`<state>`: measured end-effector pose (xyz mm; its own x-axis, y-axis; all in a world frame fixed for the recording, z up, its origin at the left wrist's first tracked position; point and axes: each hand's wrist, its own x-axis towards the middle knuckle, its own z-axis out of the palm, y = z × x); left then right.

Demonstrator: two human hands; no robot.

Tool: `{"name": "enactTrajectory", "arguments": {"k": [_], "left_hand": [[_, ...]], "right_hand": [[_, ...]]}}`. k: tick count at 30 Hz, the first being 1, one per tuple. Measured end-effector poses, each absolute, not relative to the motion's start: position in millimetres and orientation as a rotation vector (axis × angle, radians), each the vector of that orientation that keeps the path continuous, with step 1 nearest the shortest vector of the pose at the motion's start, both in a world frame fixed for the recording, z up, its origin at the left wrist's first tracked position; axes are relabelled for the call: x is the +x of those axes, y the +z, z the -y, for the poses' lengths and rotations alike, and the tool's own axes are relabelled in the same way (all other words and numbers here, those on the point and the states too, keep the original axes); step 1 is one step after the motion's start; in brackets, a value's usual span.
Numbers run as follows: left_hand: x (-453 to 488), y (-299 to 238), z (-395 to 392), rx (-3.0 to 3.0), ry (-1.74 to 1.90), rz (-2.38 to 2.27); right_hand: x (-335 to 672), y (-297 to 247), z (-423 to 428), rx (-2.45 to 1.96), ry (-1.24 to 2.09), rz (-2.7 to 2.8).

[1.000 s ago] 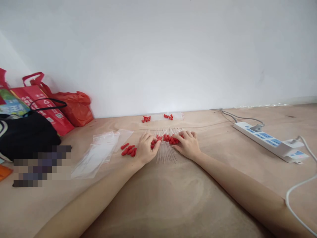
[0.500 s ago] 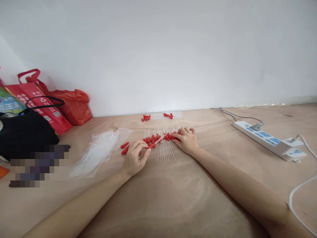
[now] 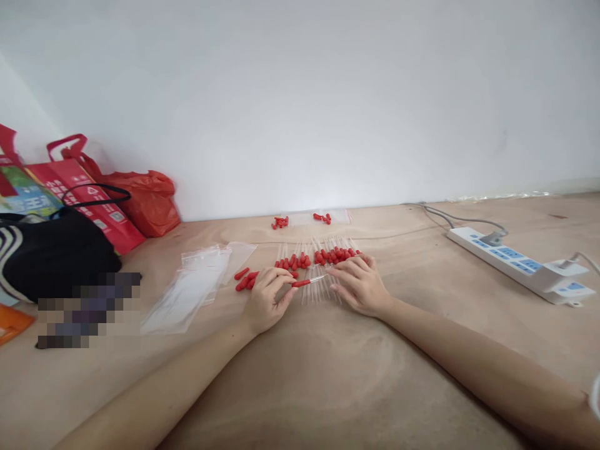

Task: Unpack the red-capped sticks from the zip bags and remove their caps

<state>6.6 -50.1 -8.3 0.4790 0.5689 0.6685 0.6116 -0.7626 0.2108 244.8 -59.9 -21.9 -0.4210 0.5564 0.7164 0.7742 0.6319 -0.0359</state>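
On the table (image 3: 328, 375), in the head view, the left hand (image 3: 269, 299) pinches one dropper (image 3: 307, 282) by its red bulb, between the two hands and above clear tubes (image 3: 312, 294) too crowded to count, while the right hand (image 3: 360, 287) has its fingertips at the dropper's far end, whether gripping or not I cannot tell. Just behind lie two clusters (image 3: 334, 255) of red-bulbed droppers, and farther back two small red heaps (image 3: 280, 222) by a clear bag (image 3: 300, 219); one power strip (image 3: 497, 251) lies rightward.

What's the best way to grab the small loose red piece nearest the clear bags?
Probably pinch the red piece at its middle, across its width, from above: it's slim, lies flat on the table, and sits slightly apart from the heaped red pieces beside it.
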Motion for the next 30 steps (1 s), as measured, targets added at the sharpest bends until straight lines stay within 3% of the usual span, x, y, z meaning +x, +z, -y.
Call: {"name": "enactTrajectory", "arguments": {"k": [14, 30], "left_hand": [[29, -9, 53, -2.779, -1.056, 0.790], [26, -13, 54, -2.765, -0.949, 0.861]], "right_hand": [[236, -24, 61, -0.893, -0.377, 2.284], [238, -24, 62, -0.750, -0.446, 2.281]]}}
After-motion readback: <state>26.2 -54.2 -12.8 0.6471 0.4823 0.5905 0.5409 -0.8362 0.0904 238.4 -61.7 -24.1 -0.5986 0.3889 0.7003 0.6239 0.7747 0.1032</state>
